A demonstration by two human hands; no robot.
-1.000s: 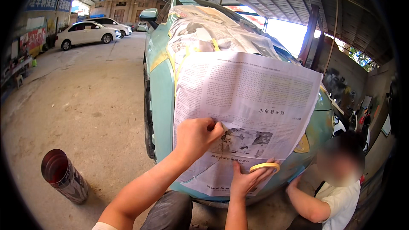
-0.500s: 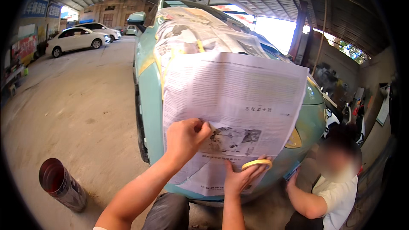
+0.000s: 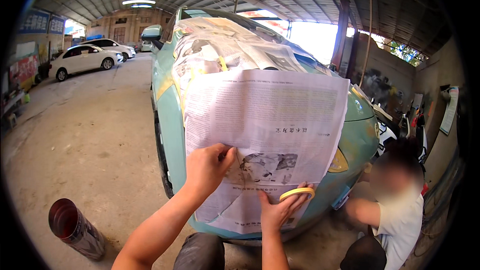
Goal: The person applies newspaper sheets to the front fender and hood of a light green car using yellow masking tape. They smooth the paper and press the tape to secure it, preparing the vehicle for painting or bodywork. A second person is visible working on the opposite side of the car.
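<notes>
A large printed newspaper sheet [image 3: 260, 115] hangs over the front of a pale green car [image 3: 172, 155]. My left hand [image 3: 207, 167] is closed, thumb and forefinger pinched at the sheet's left middle; a crease runs down from the fingertips. The fingertips' exact grip is partly hidden. Lower and to the right, my right hand [image 3: 276, 215] lies against the paper with a yellow masking tape roll [image 3: 283, 196] around its fingers. More newspaper [image 3: 240, 52], fixed with yellow tape strips, covers the bonnet behind.
A person [image 3: 400, 215] crouches close on the right, beside the car's front corner, with a blue flat thing [image 3: 341, 197] near them. An open metal can [image 3: 80, 232] stands on the floor at lower left. White cars [image 3: 85, 60] are parked at far left.
My view has shifted slightly, so the car and paper sit a little further left. Both hands keep their places on the sheet. The crouching person's arm has drawn back from the car.
</notes>
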